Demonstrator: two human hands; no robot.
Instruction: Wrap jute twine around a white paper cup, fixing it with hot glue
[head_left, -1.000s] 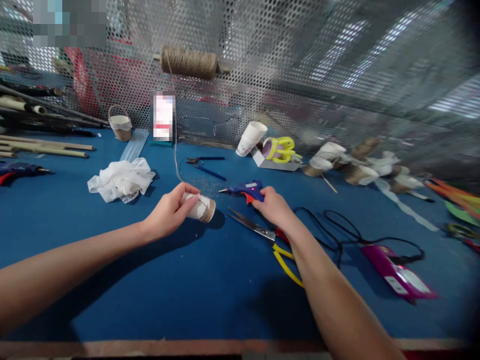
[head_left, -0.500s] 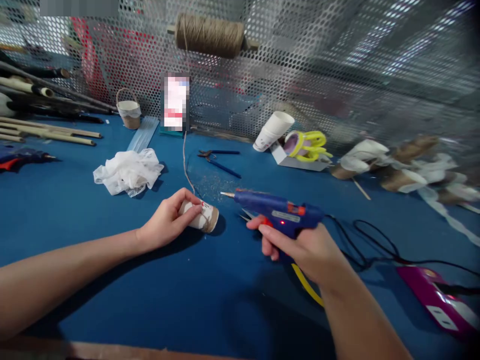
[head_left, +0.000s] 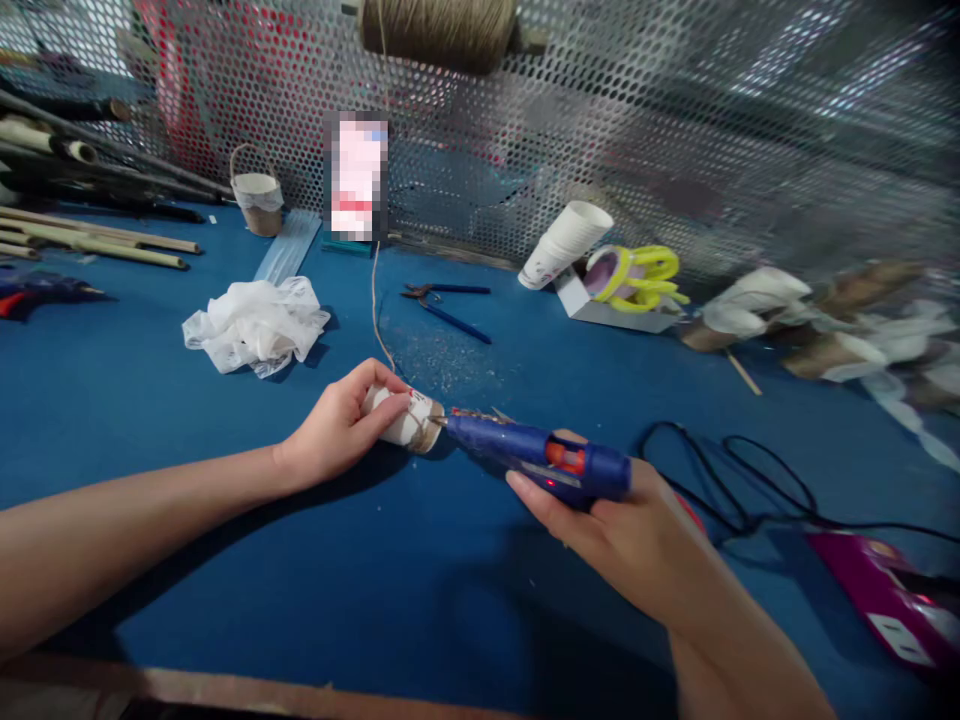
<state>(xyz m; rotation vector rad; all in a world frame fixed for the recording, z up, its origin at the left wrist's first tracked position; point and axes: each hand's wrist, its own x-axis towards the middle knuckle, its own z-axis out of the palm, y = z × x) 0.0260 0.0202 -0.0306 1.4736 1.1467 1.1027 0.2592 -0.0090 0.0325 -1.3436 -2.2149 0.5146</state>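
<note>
My left hand [head_left: 337, 425] is closed round a small white paper cup [head_left: 401, 417] lying on its side on the blue table [head_left: 300, 570]; brown twine wraps the cup's end. A strand of twine [head_left: 375, 305] runs from the cup up to the twine spool [head_left: 439, 25] on the mesh wall. My right hand [head_left: 619, 525] grips a blue hot glue gun [head_left: 540, 458], whose nozzle touches the twine-wrapped end of the cup. The gun's black cord [head_left: 742, 500] trails off to the right.
A crumpled white plastic bag [head_left: 255, 325] lies left of the cup. Blue-handled pliers [head_left: 446, 305], stacked paper cups [head_left: 566, 243] and yellow rings [head_left: 645, 275] sit behind. Twine-wrapped cups [head_left: 810, 330] lie at right, a magenta device [head_left: 892, 600] at near right, bamboo sticks [head_left: 90, 235] at far left.
My right hand picked the glue gun up from the table and brought it down left, until its nozzle met the cup's end. My left hand kept hold of the cup.
</note>
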